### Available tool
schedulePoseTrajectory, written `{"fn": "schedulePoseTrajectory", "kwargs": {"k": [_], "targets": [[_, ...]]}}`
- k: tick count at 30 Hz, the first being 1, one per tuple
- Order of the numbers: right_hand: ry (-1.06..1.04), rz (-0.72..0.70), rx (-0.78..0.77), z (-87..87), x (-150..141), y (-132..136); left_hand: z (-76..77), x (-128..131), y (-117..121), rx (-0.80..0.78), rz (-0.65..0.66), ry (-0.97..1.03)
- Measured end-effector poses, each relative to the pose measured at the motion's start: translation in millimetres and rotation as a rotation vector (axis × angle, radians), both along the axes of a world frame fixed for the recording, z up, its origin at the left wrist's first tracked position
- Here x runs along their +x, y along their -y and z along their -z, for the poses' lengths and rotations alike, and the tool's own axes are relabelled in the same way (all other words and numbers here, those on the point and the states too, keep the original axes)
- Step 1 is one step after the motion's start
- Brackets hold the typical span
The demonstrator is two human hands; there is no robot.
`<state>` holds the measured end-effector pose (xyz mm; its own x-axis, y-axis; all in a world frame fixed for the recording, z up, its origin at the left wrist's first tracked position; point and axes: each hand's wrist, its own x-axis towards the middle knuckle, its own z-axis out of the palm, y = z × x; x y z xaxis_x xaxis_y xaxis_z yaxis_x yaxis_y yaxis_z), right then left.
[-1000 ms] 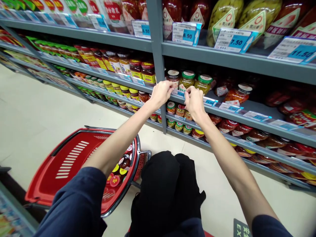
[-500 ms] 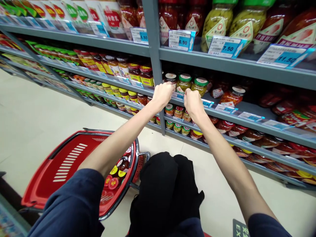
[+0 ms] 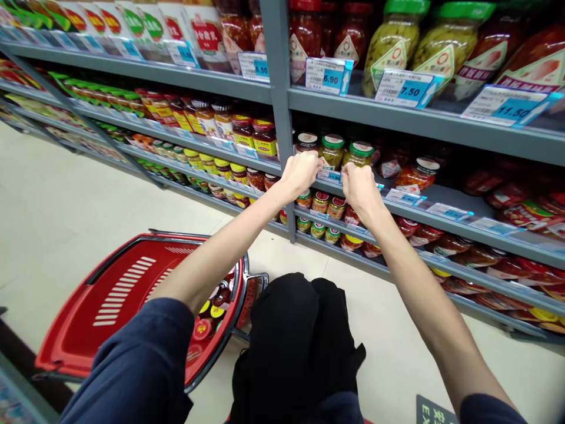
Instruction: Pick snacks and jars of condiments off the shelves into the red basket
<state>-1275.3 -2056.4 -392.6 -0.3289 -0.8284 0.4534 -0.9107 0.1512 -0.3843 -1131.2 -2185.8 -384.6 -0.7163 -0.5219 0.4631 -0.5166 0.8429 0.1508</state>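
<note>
Both my arms reach out to the front edge of a grey shelf [image 3: 441, 203]. My left hand [image 3: 301, 172] and my right hand [image 3: 359, 185] each pinch one end of a small blue and white price tag [image 3: 332, 175] on the shelf's label strip. Their fingers are curled closed on it. Right behind the tag stand green-lidded jars [image 3: 332, 150] of pickles and a white-lidded jar [image 3: 306, 143]. My knees in black trousers [image 3: 295, 341] are bent below.
A red shopping basket [image 3: 119, 294] with several jars in it sits on the floor at my left. Shelves of jars and sauce bags run along the aisle, with price tags such as 6.90 [image 3: 329, 75] and 7.50 [image 3: 408, 88] on the shelf above. Pale floor stretches left.
Both hands have stayed pinched on the price tag at the shelf edge; they and the view shifted only slightly to the right.
</note>
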Motion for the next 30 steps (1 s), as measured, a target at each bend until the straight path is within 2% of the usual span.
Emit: {"fn": "schedulePoseTrajectory", "kwargs": {"k": [9, 14, 16, 19, 21, 23, 27, 30], "targets": [[-0.091, 0.06, 0.099, -3.5, 9, -2, 4.6, 1, 4, 0.081, 0.023, -0.091], [-0.134, 0.092, 0.142, -7.7, 15, -3, 14.3, 1, -5, 0.031, -0.01, -0.097], [-0.113, 0.063, 0.088, -7.1, 13, -8, 21.1, 5, -13, 0.0, -0.019, -0.12], [-0.036, -0.018, -0.142, -5.0, 0, -16, 25.2, 14, -21, -0.051, 0.036, -0.216], [-0.012, -0.036, -0.306, -5.0, -11, -18, 18.6, 16, -17, -0.081, 0.11, -0.281], [-0.034, -0.015, -0.399, -6.5, -22, -14, 6.0, 11, -5, -0.102, 0.183, -0.308], [-0.064, 0.028, -0.394, -9.4, -40, 3, -16.0, -13, 23, -0.053, 0.288, -0.234], [-0.028, -0.004, -0.361, -9.3, -50, 13, -19.7, -27, 34, 0.02, 0.317, -0.179]]}}
